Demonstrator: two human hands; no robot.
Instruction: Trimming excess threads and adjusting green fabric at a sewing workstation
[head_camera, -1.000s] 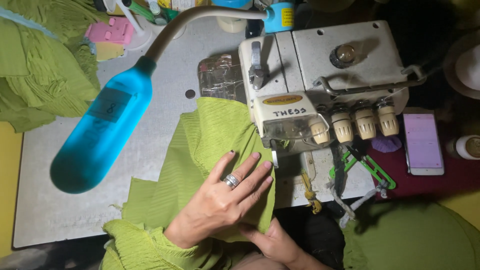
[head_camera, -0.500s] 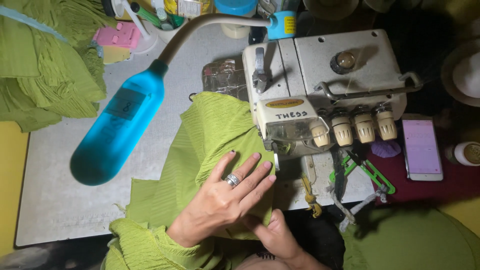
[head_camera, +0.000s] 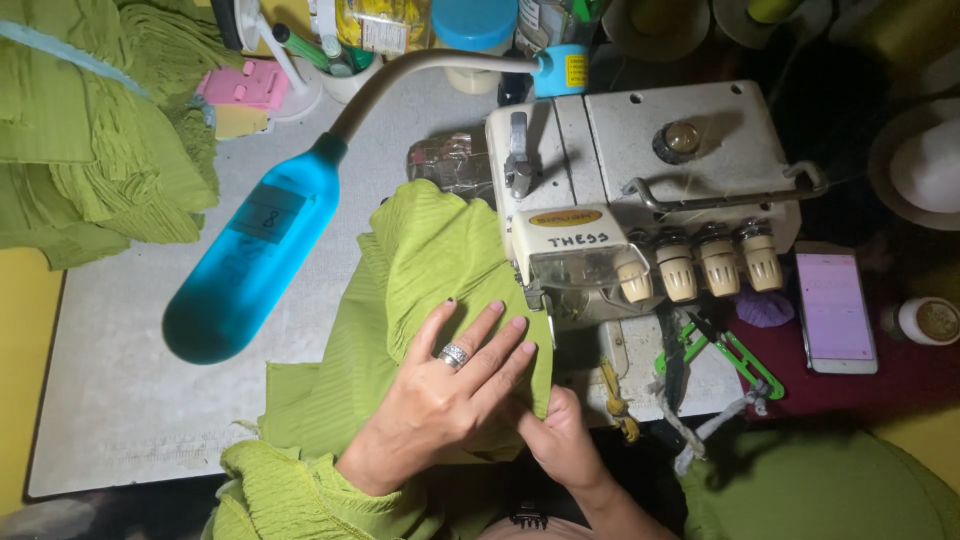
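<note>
Pressing flat on the green fabric (head_camera: 430, 270), the left hand (head_camera: 450, 395) lies palm down with fingers spread, a ring on one finger, its fingertips just beside the front of the sewing machine (head_camera: 640, 190). The hand is unclenched and grips nothing; it only bears down on the cloth. The right hand (head_camera: 560, 440) sits near and to the right of it, partly tucked under the left, its fingers pinching the fabric's right edge just below the machine.

The fabric is ribbed and runs from the near edge of the desk (head_camera: 130, 400) up to the machine, where it bunches against the machine's left side. More of the same green cloth hangs off the near edge at the person's lap.

A blue lamp (head_camera: 250, 260) on a bent grey neck lies over the desk to the left of the fabric. A pile of green cloth (head_camera: 90, 130) fills the far left corner. Four cream knobs (head_camera: 700, 265) line the machine's front. Right of the machine lie a phone (head_camera: 835, 310) with a lit screen and green snips (head_camera: 725, 350).
</note>
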